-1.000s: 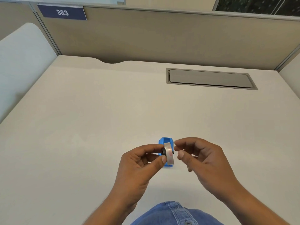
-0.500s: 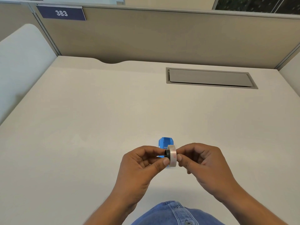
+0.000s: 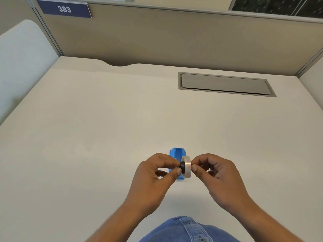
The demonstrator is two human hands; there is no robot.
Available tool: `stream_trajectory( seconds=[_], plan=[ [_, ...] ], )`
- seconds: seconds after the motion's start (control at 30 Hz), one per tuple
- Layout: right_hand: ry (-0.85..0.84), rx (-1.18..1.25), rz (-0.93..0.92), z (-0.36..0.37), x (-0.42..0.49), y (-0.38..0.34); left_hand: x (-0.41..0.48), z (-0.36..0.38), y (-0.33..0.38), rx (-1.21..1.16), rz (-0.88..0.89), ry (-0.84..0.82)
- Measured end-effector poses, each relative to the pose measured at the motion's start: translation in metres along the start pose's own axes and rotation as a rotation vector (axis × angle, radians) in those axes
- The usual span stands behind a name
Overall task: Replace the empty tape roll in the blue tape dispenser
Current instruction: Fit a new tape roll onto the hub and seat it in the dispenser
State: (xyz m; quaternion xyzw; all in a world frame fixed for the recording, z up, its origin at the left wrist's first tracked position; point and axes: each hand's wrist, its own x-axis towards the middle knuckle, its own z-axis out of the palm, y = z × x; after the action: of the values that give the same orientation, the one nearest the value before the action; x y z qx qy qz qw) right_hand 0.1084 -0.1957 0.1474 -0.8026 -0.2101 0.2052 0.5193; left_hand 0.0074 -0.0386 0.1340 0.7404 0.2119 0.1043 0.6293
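While both hands work above counter (image 3: 104, 137), left hand (image 3: 153, 175) fingers pinch black hub (image 3: 182, 167), right hand (image 3: 216, 173) fingers pinch tape roll (image 3: 187, 169) — step looks like joining hub and roll. Next: drop into blue tape dispenser (image 3: 176, 153) — line up straight.

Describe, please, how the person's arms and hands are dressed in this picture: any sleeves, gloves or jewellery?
Both forearms are bare all the way to the bottom edge of the picture, with no sleeve in view. The left hand and the right hand wear no gloves, and no ring, watch or bracelet shows. The only clothing in view is blue denim with buttons at the bottom.
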Motion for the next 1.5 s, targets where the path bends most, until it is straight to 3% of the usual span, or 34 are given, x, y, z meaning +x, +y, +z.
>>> stream_trajectory(
  seconds=[0.67,1.5],
  plan=[
    [0.082,-0.142,0.014,0.019,0.058,0.054,0.072,0.019,-0.043,0.4,0.008,0.076],
    [0.065,-0.274,0.049,0.031,0.077,0.087,0.09,0.03,-0.078,0.488,-0.013,0.079]
  ],
)
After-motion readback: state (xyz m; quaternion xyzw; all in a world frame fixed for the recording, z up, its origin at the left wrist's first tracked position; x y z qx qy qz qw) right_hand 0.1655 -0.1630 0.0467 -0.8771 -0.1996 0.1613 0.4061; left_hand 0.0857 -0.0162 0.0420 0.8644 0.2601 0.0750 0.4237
